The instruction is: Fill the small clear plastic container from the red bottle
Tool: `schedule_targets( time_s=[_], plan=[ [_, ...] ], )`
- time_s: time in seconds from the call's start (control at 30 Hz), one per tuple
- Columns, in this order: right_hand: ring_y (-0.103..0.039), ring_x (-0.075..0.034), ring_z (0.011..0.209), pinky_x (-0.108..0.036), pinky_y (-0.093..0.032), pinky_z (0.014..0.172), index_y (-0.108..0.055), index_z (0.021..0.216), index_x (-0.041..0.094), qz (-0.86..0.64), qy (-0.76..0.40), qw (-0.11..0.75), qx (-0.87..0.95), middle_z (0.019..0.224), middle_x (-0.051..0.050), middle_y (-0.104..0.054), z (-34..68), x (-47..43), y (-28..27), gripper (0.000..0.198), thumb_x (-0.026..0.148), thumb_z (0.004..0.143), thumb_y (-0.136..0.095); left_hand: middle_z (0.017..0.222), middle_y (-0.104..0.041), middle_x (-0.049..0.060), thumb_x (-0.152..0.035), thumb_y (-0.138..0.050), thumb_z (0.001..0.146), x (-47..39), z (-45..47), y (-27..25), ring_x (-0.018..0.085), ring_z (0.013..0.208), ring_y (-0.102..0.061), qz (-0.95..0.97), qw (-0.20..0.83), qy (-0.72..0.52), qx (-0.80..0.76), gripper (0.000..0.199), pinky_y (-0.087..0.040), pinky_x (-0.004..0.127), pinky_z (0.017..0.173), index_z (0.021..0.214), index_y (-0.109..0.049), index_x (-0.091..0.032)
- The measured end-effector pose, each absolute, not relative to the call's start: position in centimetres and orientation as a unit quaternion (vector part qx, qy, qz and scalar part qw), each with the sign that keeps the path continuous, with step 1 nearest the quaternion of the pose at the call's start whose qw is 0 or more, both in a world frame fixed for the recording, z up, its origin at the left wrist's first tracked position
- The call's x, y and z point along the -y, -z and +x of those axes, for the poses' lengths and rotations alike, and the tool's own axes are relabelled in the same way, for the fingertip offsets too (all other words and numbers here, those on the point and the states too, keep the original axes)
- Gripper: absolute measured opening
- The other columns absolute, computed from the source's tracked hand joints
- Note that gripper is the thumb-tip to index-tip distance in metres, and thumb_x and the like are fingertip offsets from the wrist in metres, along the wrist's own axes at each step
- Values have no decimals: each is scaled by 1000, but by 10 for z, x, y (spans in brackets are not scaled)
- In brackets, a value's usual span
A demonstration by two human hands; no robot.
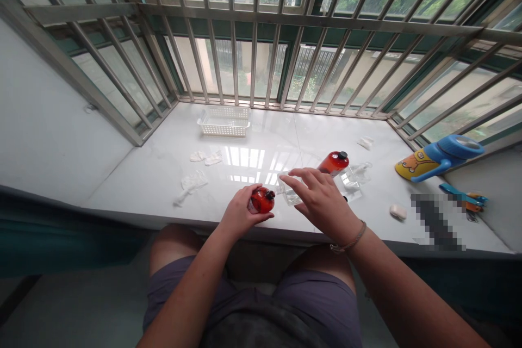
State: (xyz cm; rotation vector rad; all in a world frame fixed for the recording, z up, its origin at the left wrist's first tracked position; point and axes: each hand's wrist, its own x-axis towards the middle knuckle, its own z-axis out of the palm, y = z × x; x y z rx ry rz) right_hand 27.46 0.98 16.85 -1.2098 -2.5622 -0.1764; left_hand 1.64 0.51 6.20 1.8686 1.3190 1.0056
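Note:
My left hand [240, 209] is wrapped round a small red bottle [263, 201] with a black neck, tilted so its top points right and up. My right hand [320, 198] has its fingers spread and partly bent over a clear plastic piece [290, 194] close to the bottle's neck. Whether the fingers touch that piece is hard to see. Behind the right hand, a second red bottle [333, 163] with a black cap is on the white ledge [265, 130]. Clear plastic packaging [354, 179] lies beside it, partly hidden by the hand.
A white perforated basket [225, 122] stands near the barred window [261, 54]. Crumpled white wrappers [191, 185] lie left. To the right are a blue and yellow flask [438, 157], a small white case [398, 212], a blurred dark object [438, 223] and a blue-orange item [465, 198].

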Motion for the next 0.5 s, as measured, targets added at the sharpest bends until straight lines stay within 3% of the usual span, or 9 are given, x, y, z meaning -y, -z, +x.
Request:
schedule_targets(
  time_s=[0.5],
  plan=[
    [-55, -37, 132, -49, -46, 104, -51, 154, 27, -414, 85, 133, 896, 147, -12, -62, 272, -12, -167, 81, 3, 80, -72, 139, -70, 8, -43, -99, 73, -5, 16, -62, 33, 132, -66, 707, 324, -381, -500, 81, -52, 53, 116, 142, -59, -30]
  ],
)
